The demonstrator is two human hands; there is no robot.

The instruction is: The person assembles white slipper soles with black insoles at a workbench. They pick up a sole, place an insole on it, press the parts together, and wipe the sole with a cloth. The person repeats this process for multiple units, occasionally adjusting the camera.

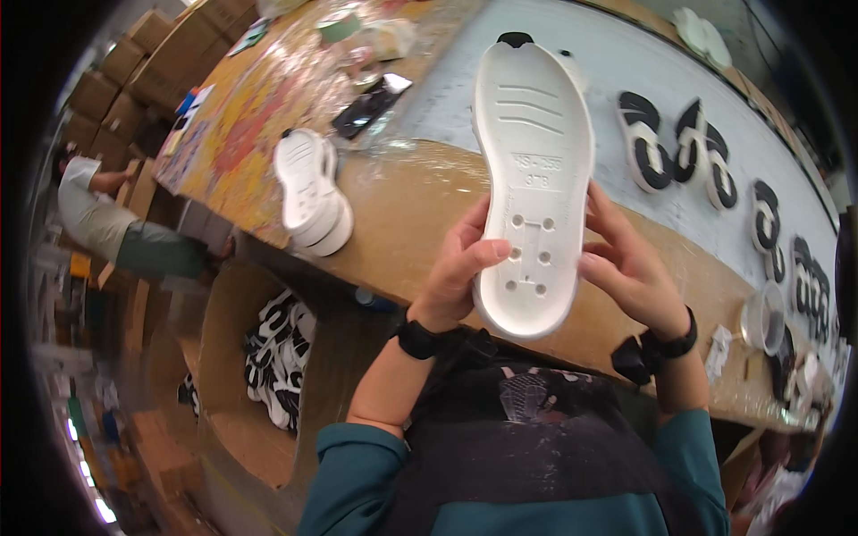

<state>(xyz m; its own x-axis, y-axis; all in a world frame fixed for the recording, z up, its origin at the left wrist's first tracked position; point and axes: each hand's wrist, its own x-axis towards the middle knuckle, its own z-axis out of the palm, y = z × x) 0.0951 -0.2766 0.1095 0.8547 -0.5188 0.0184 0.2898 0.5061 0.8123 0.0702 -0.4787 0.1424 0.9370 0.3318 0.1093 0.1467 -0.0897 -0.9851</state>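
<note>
A white shoe sole (529,196) is held up in front of me, its inner side facing me and its black-tipped toe pointing away. The inner face has ridges near the toe and several small round holes toward the heel. My left hand (460,268) grips the sole's left edge, the thumb lying on its inner face. Against the right edge, near the heel, the fingers and thumb of my right hand (623,259) close on the same sole. More white soles (311,192) lie stacked on the table to the left.
Black-and-white soles (643,143) are spread along the grey surface at right. A dark phone-like slab (371,104) lies beyond the stack. A clear cup (762,319) stands at the right edge. Below left, a cardboard box (234,366) holds many soles. Another person (134,219) is at far left near stacked cartons.
</note>
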